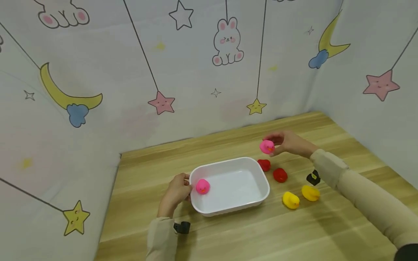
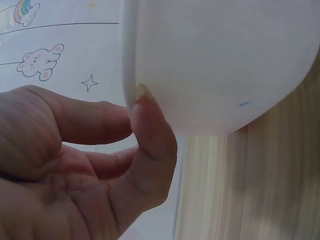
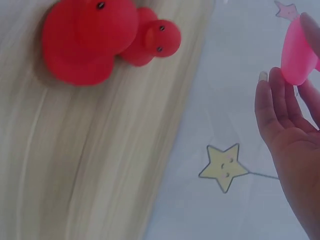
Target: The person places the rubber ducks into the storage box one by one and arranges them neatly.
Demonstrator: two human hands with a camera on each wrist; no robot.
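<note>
A small pink rubber duck (image 1: 267, 146) is held in the air just beyond the far right corner of a white rectangular tub (image 1: 258, 194), where a second pink duck (image 1: 203, 186) sits upright.

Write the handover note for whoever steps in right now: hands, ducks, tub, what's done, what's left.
Right hand: pinches a pink duck in the air, behind the white tub.
Left hand: grips the tub's left rim, steadying it.
Done: one pink duck in the tub.
Left: the held duck, plus two red ducks and two yellow ducks on the table right of the tub.
</note>
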